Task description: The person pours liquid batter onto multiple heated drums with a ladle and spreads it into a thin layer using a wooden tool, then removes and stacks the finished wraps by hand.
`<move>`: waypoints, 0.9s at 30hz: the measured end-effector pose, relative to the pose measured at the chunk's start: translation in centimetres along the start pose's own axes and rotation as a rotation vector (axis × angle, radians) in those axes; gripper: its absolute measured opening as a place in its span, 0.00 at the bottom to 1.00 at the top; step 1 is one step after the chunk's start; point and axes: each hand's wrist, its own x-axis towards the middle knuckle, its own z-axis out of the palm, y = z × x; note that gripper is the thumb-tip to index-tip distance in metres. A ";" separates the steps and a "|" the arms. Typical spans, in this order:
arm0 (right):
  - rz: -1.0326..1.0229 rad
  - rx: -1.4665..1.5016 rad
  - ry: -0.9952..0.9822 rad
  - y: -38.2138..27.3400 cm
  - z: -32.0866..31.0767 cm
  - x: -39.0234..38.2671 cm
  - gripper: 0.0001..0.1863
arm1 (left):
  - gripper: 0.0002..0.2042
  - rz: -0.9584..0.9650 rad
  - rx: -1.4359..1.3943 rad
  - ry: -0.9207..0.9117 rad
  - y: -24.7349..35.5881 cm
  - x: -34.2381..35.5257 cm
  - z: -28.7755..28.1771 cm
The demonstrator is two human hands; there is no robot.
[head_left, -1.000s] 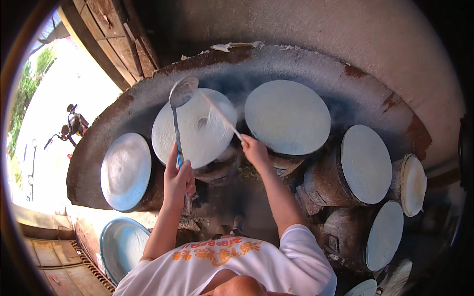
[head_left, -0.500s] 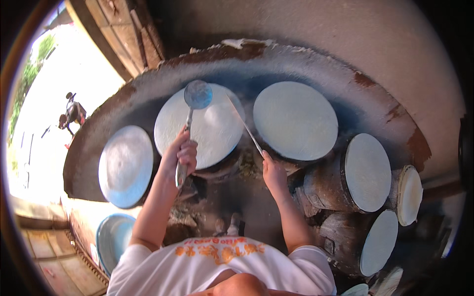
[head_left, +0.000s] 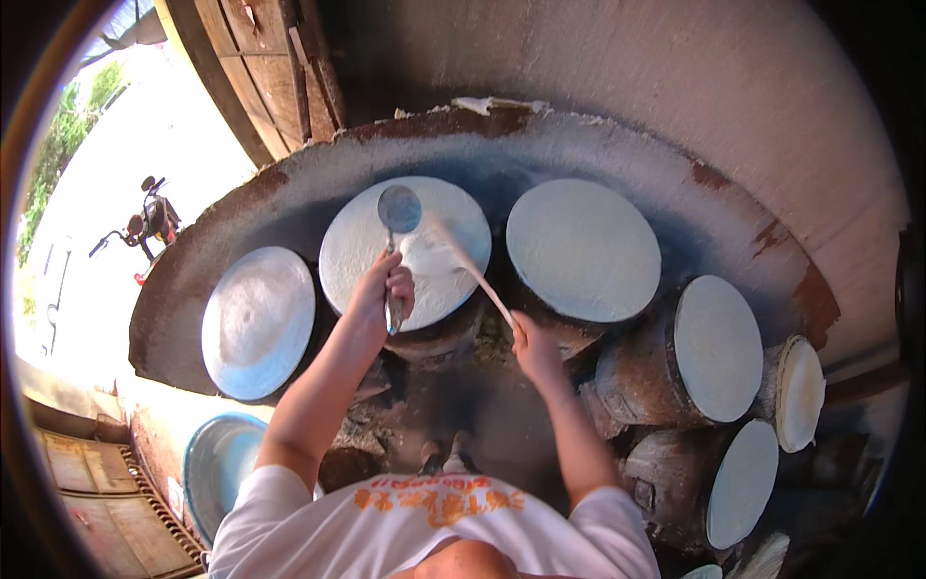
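Note:
My left hand [head_left: 384, 289] is closed round the handle of a metal ladle [head_left: 399, 209], whose bowl hangs over the far part of a round griddle [head_left: 347, 241] covered in a white layer. In my right hand [head_left: 533, 343] is a long thin stick-shaped tool [head_left: 487, 289], blurred by motion. Its far end reaches over the same griddle, where the white layer looks bunched and whiter [head_left: 429, 256]. Whether the tip touches the layer, I cannot tell.
A second coated griddle [head_left: 584, 249] stands right of it, a shiny, partly bare-looking one [head_left: 258, 323] left. More round white tops [head_left: 719, 347] on dark drum stoves [head_left: 637, 372] curve round the right. A curved low wall [head_left: 617, 145] backs them. A blue basin [head_left: 217, 473] sits at lower left.
The tool in my right hand has swept across the griddle and its tip is now blurred. My left hand and the ladle have shifted slightly. The whole view has shifted a little.

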 end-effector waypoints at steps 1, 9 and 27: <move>0.159 0.095 0.073 1.0 1.9 -1.8 0.16 | 0.04 -0.007 -0.016 -0.012 -0.4 0.7 -0.2; 0.248 0.478 -0.227 -9.5 5.1 -4.5 0.18 | 0.12 0.155 -0.451 -0.149 -8.0 1.1 -7.8; -0.025 0.512 -1.089 -17.3 8.3 -15.1 0.18 | 0.23 0.713 0.114 0.190 1.8 -39.9 -23.2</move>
